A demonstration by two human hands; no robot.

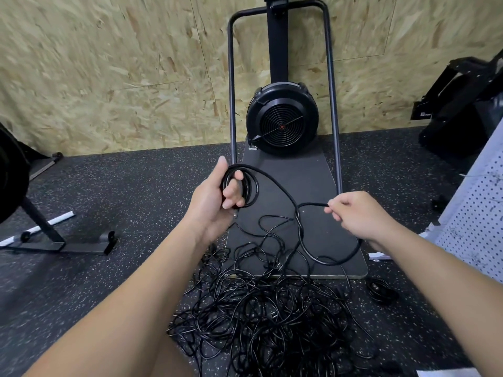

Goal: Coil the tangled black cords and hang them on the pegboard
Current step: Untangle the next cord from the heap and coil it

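My left hand (pixel 217 194) holds a small coil of black cord (pixel 246 186), thumb up and fingers curled through the loops, raised above the near edge of the dark platform (pixel 313 183); the coil is a few turns thick and hangs round my fingers. From the coil one strand arcs up and to the right, drops, and comes back to my right hand (pixel 359 213), which pinches the cord (pixel 313 204) between thumb and curled fingers, just right of centre; past that pinch the same strand sags in a wide loop over the platform's near right corner.

On the speckled rubber floor (pixel 122 191) below both forearms lies the tangled heap of cords (pixel 261 314), a loose black mass spreading from the platform's near edge toward me; several thin strands rise from it to the strand I hold. Just right of the heap, apart from it, sits a small finished coil (pixel 381 291) on the floor.

At the far end of the platform stands a black round fan housing (pixel 281 121) inside a tall tube frame (pixel 231 91), against a chipboard wall (pixel 109 63). The white pegboard (pixel 473 213) leans in at the right edge, well apart from my right hand; I cannot tell what the thin marks on its face are.
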